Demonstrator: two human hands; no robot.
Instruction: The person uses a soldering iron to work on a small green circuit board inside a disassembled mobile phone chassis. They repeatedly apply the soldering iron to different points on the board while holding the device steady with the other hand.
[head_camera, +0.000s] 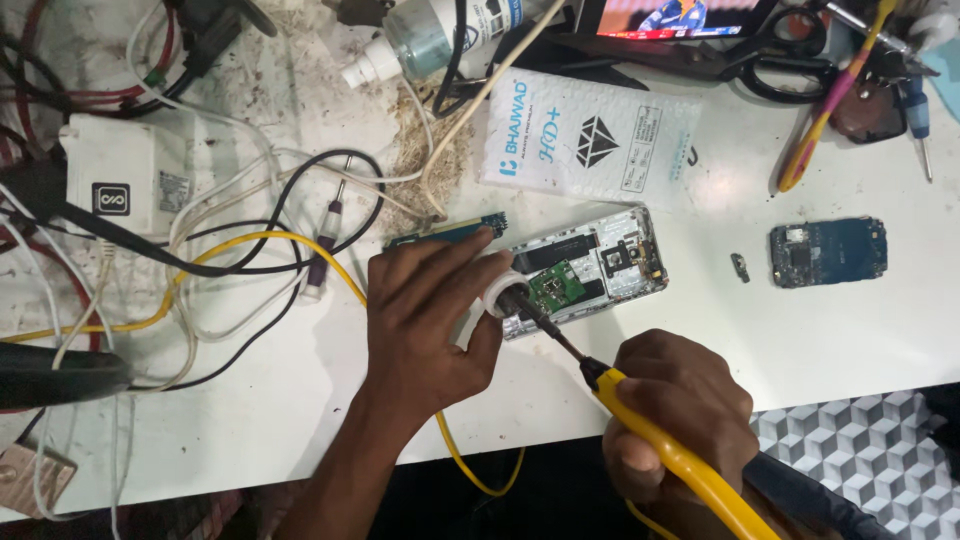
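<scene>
My left hand (425, 310) rests on the white table and grips a small white round object (497, 290), pressed against an opened phone (600, 265) with its green circuit board (556, 283) exposed. My right hand (675, 425) is closed around a yellow-handled soldering iron (680, 460). Its dark tip (520, 303) touches the white round object beside the green board. A thin blue board strip (450, 232) lies just behind my left fingers.
A white bubble pouch (590, 135) lies behind the phone. A separate blue circuit board (828, 252) and a tiny part (740, 266) sit to the right. Scissors (780, 60), a screwdriver, a clear bottle (420, 35), a white adapter (120, 185) and tangled cables (250, 260) crowd the left.
</scene>
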